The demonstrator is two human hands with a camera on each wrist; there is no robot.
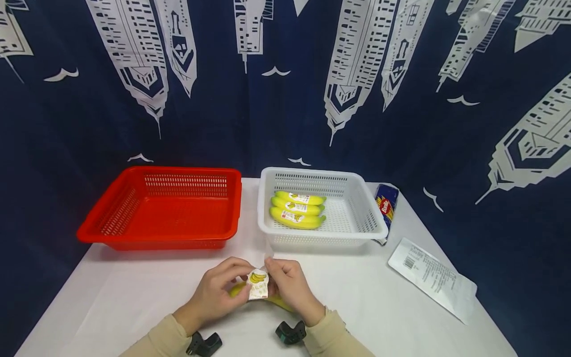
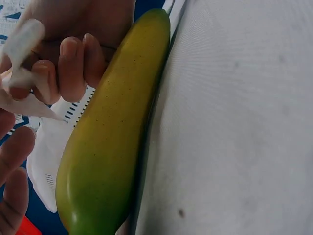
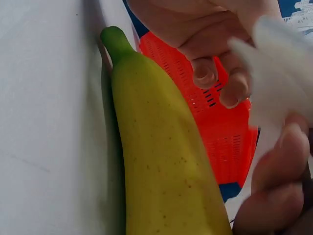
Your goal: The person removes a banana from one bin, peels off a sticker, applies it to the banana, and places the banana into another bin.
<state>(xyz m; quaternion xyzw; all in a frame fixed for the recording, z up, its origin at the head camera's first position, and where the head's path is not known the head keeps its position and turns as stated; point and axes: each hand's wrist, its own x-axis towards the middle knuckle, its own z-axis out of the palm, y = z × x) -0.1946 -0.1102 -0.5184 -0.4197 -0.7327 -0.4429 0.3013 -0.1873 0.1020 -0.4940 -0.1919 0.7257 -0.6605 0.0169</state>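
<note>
Just above a single banana on the white table, both hands hold a white sticker printed with bananas. My left hand pinches the sticker at its left side between thumb and fingers. On the other side my right hand pinches a translucent strip of sticker backing, which sticks up past the thumb. In the left wrist view the banana lies below the fingers, yellow with a green end. The right wrist view has the pale, blurred paper between both hands.
A red basket stands at the back left. Right of it, a white basket contains three labelled bananas. A blue packet leans by its right side, and a silver pouch lies at the right. Behind hangs a dark blue curtain.
</note>
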